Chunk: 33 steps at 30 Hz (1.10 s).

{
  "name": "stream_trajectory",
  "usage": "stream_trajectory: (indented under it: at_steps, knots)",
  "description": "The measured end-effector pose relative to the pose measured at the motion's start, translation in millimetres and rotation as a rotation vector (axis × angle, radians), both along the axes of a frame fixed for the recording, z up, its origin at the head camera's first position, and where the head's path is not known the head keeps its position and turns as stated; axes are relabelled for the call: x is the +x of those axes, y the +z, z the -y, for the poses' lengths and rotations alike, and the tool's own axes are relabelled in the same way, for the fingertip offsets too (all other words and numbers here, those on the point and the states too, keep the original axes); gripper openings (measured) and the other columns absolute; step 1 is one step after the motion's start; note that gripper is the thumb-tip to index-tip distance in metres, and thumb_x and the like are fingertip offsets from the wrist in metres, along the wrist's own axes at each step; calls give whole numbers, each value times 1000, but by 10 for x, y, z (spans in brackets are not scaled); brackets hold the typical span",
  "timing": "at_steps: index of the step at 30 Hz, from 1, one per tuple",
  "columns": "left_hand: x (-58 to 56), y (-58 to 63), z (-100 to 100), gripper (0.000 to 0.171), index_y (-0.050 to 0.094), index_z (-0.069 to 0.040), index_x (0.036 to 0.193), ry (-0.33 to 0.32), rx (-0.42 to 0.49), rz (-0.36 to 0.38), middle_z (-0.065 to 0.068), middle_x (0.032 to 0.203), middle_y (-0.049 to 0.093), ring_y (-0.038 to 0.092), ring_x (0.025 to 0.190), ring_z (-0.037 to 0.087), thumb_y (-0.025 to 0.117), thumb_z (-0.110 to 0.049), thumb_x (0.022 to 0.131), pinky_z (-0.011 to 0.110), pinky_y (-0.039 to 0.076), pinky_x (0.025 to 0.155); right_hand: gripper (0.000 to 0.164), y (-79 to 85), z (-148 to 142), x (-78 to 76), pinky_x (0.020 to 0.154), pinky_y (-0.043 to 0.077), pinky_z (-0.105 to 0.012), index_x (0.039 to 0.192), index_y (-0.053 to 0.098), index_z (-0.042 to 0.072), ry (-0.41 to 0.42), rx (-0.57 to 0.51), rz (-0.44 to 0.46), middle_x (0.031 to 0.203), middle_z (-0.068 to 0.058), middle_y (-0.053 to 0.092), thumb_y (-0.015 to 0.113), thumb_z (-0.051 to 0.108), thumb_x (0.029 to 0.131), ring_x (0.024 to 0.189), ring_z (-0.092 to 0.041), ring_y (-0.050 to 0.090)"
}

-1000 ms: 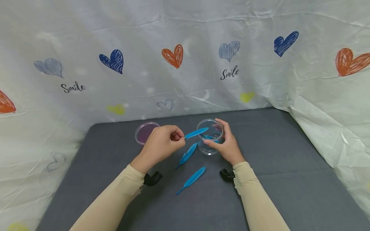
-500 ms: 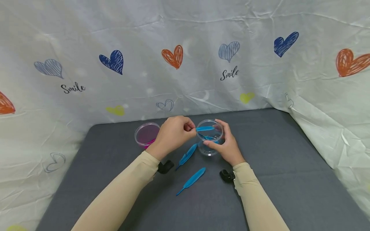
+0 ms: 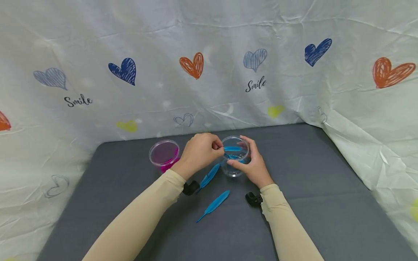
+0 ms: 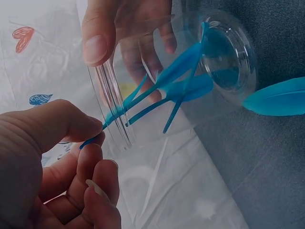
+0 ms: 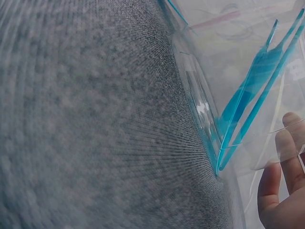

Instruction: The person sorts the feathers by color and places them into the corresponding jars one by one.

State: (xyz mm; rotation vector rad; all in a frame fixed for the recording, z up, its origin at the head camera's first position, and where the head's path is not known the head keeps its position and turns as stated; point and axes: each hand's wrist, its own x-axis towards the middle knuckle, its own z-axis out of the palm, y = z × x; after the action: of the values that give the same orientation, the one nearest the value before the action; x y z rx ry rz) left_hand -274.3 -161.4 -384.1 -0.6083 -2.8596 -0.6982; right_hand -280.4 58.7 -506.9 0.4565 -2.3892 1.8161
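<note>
My left hand pinches a blue feather by its quill end, between thumb and fingertips. Most of that feather lies inside a clear plastic cup, past the rim. My right hand grips the cup from its right side, thumb in front. More blue feathers are in the cup, seen through its wall in the left wrist view. Two other blue feathers lie on the table: one feather close to the cup, another feather nearer me.
A second clear cup, magenta inside its lower part, stands left of my left hand. The dark grey table meets a white hanging cloth with printed hearts at the back.
My left hand has moved right to the cup, carrying the feather from outside the rim into it. The magenta cup shows more fully. The right hand keeps its grip.
</note>
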Motion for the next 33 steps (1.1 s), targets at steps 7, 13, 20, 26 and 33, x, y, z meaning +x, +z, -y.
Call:
stream_trajectory:
  at_steps: [7,13,20,26,33]
  knots:
    - [-9,-22,-24,8,81,-17,94,2,-4,0,-5,81,72,61,66,11,75,-22,96,29,55,59,88,2,34,2,119,40,-59,163,33,45,-3,0,-2,162,2,52,87,41,93,152,-21,46]
    - [-18,-58,-31,10,82,-17,96,4,3,24,-4,84,73,62,69,12,77,-26,97,29,56,61,89,-10,28,0,118,39,-58,163,33,45,-8,3,-5,161,4,52,87,42,92,152,-21,46]
    - [-29,-55,36,18,84,-17,102,11,36,-17,-4,85,72,62,69,13,77,-33,100,30,54,61,89,-20,10,-12,118,40,-58,163,33,44,-11,7,-7,160,2,53,87,44,92,152,-22,46]
    - [3,-58,122,21,83,-16,109,33,46,-44,-2,89,73,62,73,14,76,-34,101,30,53,63,88,-1,12,-9,115,40,-55,162,34,44,-11,-5,-3,160,1,53,87,40,92,151,-24,47]
    - [108,-114,221,20,81,-15,109,37,42,-54,-2,78,64,54,64,14,76,-32,100,29,46,57,89,2,8,-8,117,40,-55,163,33,42,-8,-5,-3,161,-3,52,87,38,93,152,-24,46]
